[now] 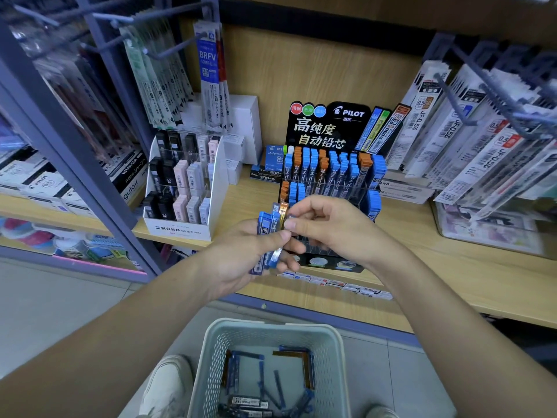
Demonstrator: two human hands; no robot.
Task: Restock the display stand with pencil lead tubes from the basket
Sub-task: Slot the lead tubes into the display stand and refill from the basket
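Tubes (pixel 265 228) in left hand (pixel 241 260): three; right hand (pixel 328 227) pinches orange tube (pixel 282 216).

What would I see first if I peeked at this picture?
In the middle, the left hand holds a bunch of blue lead tubes while the right hand pinches an orange tube among them. Behind stands the black Pilot display stand, packed with blue and orange tubes. Below, on the floor, sits a pale basket with more tubes.

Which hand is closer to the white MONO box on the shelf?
Left. The left hand, gripping lead tubes, is right of the MONO box; the right hand, pinching those tubes, is farther right, before the Pilot stand.
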